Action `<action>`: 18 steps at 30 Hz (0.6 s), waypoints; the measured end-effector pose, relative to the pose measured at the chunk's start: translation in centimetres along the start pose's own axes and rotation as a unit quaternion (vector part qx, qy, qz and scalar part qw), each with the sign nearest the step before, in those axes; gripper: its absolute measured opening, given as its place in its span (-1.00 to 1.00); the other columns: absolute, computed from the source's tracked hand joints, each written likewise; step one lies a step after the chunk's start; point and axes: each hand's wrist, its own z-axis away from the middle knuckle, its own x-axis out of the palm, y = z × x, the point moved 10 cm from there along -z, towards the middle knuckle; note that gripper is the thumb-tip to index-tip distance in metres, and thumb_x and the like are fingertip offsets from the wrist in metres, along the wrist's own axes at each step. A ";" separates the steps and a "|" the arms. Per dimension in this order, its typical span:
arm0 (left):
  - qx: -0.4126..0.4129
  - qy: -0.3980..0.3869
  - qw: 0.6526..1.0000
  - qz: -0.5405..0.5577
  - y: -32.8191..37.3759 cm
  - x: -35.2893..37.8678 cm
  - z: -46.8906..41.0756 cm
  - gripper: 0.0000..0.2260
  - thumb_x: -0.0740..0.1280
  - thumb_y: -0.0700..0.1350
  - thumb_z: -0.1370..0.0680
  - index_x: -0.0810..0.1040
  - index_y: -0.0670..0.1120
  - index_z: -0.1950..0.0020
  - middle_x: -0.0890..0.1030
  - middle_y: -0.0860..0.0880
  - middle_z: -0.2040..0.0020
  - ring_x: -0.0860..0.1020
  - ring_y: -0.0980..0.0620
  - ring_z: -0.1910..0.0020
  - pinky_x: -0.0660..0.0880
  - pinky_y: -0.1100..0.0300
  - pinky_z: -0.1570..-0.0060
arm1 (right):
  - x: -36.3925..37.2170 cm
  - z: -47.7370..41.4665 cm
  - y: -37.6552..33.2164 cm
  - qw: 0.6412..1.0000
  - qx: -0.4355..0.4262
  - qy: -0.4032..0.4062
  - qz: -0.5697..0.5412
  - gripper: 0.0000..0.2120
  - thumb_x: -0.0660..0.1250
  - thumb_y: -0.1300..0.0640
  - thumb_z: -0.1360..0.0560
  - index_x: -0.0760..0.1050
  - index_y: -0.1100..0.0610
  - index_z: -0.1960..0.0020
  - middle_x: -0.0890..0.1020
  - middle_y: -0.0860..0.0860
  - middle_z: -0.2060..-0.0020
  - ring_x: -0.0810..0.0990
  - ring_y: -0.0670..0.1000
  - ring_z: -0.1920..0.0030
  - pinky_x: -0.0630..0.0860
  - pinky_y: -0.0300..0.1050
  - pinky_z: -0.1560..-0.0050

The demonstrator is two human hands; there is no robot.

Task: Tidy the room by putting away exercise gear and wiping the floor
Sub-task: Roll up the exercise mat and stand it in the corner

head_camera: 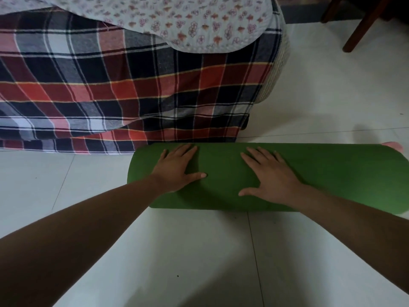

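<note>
The green rolled mat (332, 173) lies on the floor (199, 251) directly under our two palms, and its long axis runs from left to right, across the direction of our arms. Our left hand (177, 169) rests flat on it with the fingers spread, not far from the left end of the roll. Our right hand (272, 178) is also flat and spread, pressing near the middle; neither hand is curled around anything. So a long part of the roll continues to the right of the right hand, while only a short part is left of the left hand. We judge that lifting the roll evenly would ask the right hand to go further right, or both hands to close around it from the two sides. Just beyond our fingertips, behind the roll, the plaid bed sheet (132, 85) hangs down to the floor, with a flowered quilt (188, 23) above it. Far beyond the right hand a dark chair leg (363, 25) stands.
</note>
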 end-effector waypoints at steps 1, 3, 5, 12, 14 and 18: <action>-0.003 0.020 1.000 0.008 -0.4 -0.6 0.1 -0.25 0.15 0.33 -0.48 -0.03 0.04 -0.54 0.03 0.01 -0.55 0.01 0.00 -0.51 -0.11 -0.10 -0.47 | -0.3 -0.5 0.4 1.000 0.005 0.003 -0.008 -0.02 0.17 -0.45 -0.35 -0.18 0.01 -0.53 -0.11 -0.01 -0.53 -0.10 0.05 -0.52 -0.12 0.14 -0.48; -0.014 0.050 0.999 0.016 -1.8 -1.4 0.5 -0.30 0.19 0.28 -0.49 0.02 0.06 -0.53 0.06 0.01 -0.54 0.04 -0.01 -0.51 -0.08 -0.08 -0.47 | -0.8 -1.4 1.0 1.000 0.016 0.010 -0.023 -0.05 0.15 -0.43 -0.37 -0.18 0.01 -0.53 -0.11 -0.01 -0.53 -0.09 0.04 -0.52 -0.10 0.14 -0.48; -0.036 0.075 0.996 0.040 -3.7 -1.7 1.3 -0.29 0.28 0.22 -0.47 0.07 0.06 -0.52 0.08 0.00 -0.54 0.07 -0.04 -0.50 0.00 -0.09 -0.47 | -1.2 -2.0 1.8 0.999 0.030 0.020 -0.040 -0.09 0.14 -0.41 -0.40 -0.17 0.01 -0.53 -0.09 0.00 -0.53 -0.07 0.04 -0.52 -0.09 0.14 -0.49; -0.256 0.159 0.920 0.252 -12.2 -0.3 5.7 -0.06 0.53 0.12 -0.30 0.08 -0.08 -0.51 0.13 -0.13 -0.49 0.18 -0.16 -0.44 0.28 -0.09 -0.37 | -1.4 -3.2 2.6 0.997 0.043 0.033 -0.056 -0.13 0.12 -0.39 -0.41 -0.12 0.00 -0.53 -0.03 -0.01 -0.53 -0.03 0.04 -0.51 -0.07 0.13 -0.49; -0.290 0.148 0.875 0.358 -12.6 0.6 5.6 -0.11 0.56 0.06 -0.28 0.14 -0.12 -0.44 0.30 -0.14 -0.39 0.32 -0.16 -0.35 0.40 -0.03 -0.26 | -1.5 -3.3 2.8 0.996 0.045 0.035 -0.064 -0.13 0.12 -0.39 -0.41 -0.11 0.00 -0.53 -0.02 -0.01 -0.53 -0.02 0.03 -0.51 -0.06 0.12 -0.49; -0.314 0.126 0.844 0.415 -12.7 1.2 5.6 -0.18 0.58 0.02 -0.25 0.24 -0.16 -0.36 0.45 -0.09 -0.26 0.45 -0.05 -0.12 0.47 0.08 -0.04 | -1.5 -3.1 2.9 0.995 0.044 0.048 -0.079 -0.13 0.15 -0.39 -0.39 -0.06 0.00 -0.53 0.01 -0.01 -0.53 0.00 0.04 -0.51 -0.06 0.13 -0.49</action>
